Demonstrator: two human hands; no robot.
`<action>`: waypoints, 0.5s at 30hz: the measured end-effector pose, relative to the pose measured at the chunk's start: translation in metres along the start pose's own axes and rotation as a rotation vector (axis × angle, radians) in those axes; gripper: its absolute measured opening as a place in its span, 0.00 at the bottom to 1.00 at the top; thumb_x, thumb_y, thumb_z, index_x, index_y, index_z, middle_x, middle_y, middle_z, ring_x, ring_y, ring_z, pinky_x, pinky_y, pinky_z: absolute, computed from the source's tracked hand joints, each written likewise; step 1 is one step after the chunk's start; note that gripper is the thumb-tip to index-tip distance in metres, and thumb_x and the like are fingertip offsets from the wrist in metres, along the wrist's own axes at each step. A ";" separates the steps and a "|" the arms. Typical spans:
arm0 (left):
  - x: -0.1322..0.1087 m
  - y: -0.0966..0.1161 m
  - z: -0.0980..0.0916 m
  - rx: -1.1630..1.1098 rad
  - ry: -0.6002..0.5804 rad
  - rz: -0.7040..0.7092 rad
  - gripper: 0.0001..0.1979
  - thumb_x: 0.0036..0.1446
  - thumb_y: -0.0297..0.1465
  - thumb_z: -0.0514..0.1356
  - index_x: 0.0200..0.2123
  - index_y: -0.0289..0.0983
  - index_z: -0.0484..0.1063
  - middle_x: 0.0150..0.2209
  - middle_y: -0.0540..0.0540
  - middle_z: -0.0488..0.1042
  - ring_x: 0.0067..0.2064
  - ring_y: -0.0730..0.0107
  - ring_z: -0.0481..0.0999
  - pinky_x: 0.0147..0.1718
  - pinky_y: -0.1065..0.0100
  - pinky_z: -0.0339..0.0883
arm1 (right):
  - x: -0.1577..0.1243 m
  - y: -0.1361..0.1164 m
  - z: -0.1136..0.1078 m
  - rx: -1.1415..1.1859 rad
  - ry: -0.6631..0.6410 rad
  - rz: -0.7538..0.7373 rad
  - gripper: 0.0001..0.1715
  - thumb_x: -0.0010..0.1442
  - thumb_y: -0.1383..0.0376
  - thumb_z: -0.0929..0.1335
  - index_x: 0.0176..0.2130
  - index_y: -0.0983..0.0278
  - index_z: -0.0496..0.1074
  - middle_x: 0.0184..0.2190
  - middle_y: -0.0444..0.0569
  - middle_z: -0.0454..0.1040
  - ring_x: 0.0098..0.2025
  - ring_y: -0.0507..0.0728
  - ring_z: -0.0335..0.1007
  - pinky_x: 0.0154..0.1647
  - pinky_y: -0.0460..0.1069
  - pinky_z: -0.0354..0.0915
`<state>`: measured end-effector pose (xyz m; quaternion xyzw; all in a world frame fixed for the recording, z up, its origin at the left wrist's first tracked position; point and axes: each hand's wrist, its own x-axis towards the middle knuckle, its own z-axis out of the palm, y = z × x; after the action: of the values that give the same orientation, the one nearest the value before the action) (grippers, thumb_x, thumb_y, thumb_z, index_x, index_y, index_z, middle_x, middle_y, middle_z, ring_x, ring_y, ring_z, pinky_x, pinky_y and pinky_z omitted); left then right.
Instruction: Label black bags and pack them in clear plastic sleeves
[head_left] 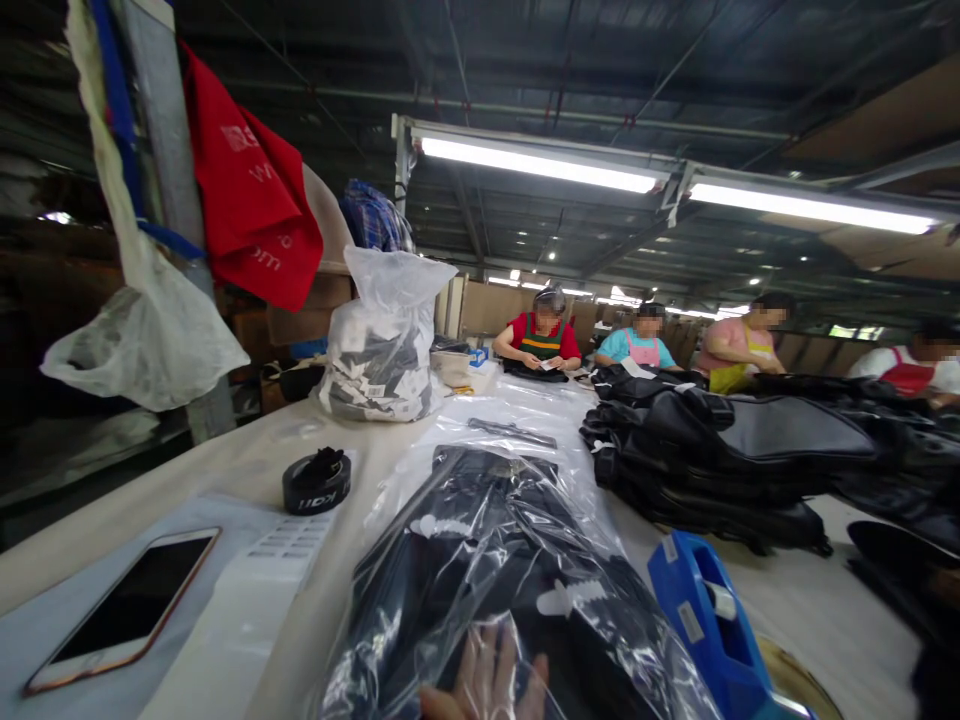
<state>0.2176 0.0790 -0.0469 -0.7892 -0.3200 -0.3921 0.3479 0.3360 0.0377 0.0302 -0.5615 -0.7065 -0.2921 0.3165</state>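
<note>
A black bag (502,540), apparently soft-sided, lies inside a clear plastic bag (517,405) on the table in front of me. Two white tag-like pieces show on it through the film. At the bottom edge of the view, my right hand (487,675) rests flat on the black bag with fingers spread. Shiny film seems to pass over the fingers, so the hand looks to be inside the plastic. It grips nothing. My left hand is out of view.
Left: a phone (135,600), white label sheet (240,600) and black tape roll (316,484). Right: a blue tape dispenser (697,610) and stacked black bags (705,450). Behind stands a white plastic sack (382,350). Several co-workers sit along the far side.
</note>
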 end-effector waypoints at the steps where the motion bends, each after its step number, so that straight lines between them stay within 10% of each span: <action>1: -0.002 -0.002 0.003 0.016 0.040 0.024 0.11 0.61 0.31 0.53 0.47 0.42 0.68 0.37 0.46 0.78 0.39 0.58 0.78 0.36 0.60 0.74 | -0.003 0.022 -0.006 0.059 -0.006 0.108 0.27 0.62 0.47 0.52 0.51 0.47 0.69 0.53 0.40 0.69 0.56 0.69 0.61 0.45 0.63 0.65; 8: 0.002 0.001 0.006 0.034 0.110 -0.007 0.12 0.61 0.25 0.48 0.44 0.41 0.67 0.35 0.45 0.78 0.38 0.58 0.78 0.38 0.60 0.70 | -0.021 0.133 -0.013 0.375 0.025 0.485 0.35 0.65 0.49 0.49 0.66 0.53 0.34 0.58 0.44 0.63 0.54 0.67 0.65 0.45 0.60 0.72; 15: 0.020 -0.015 -0.019 -0.099 -0.025 -0.022 0.16 0.62 0.30 0.47 0.50 0.39 0.68 0.43 0.39 0.75 0.44 0.56 0.75 0.43 0.59 0.70 | -0.050 0.134 -0.034 0.293 -0.025 0.454 0.32 0.60 0.43 0.57 0.59 0.49 0.61 0.40 0.45 0.76 0.46 0.68 0.72 0.31 0.59 0.73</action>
<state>0.2083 0.0770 -0.0169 -0.8068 -0.3132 -0.4011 0.3002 0.4794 0.0078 0.0198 -0.6573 -0.6011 -0.1015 0.4431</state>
